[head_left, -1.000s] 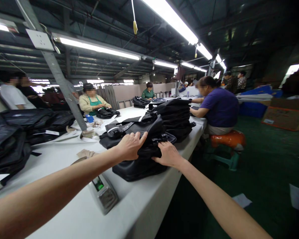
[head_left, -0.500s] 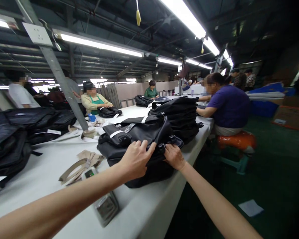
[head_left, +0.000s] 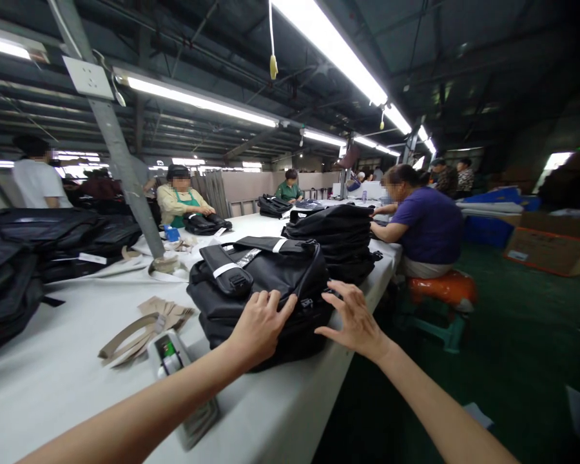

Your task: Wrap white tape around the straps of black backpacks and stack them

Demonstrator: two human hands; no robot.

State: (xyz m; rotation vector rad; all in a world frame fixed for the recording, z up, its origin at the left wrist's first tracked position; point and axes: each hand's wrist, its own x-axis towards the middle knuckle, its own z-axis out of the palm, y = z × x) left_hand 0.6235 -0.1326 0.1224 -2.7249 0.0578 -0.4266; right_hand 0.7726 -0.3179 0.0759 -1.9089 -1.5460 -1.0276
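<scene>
A black bag (head_left: 290, 267) with a smooth, leather-like surface lies on the white table, its straps wrapped with white bands and a small buckle at its right side. My left hand (head_left: 258, 325) is on its near edge, fingers curled onto the material; the thumb is mostly hidden. Just off the bag's right side, by the buckle, my right hand (head_left: 352, 316) has its fingers spread and holds nothing. Left of the bag lie a bundle of beige paper tags or strips (head_left: 145, 328) and a grey-white handheld device (head_left: 171, 357), partly covered by my left forearm.
Behind the bag stands a stack of black bags (head_left: 341, 235). More black bags (head_left: 77, 238) are piled at the left beside a metal post (head_left: 125, 167). A person in purple (head_left: 428, 222) sits on an orange-topped stool at right; other people work farther along the white table (head_left: 256, 412).
My right hand has let go of the buckle area at the bag's right side, drawn back slightly and spread its fingers. My left hand stays on the bag. The view has shifted a little.
</scene>
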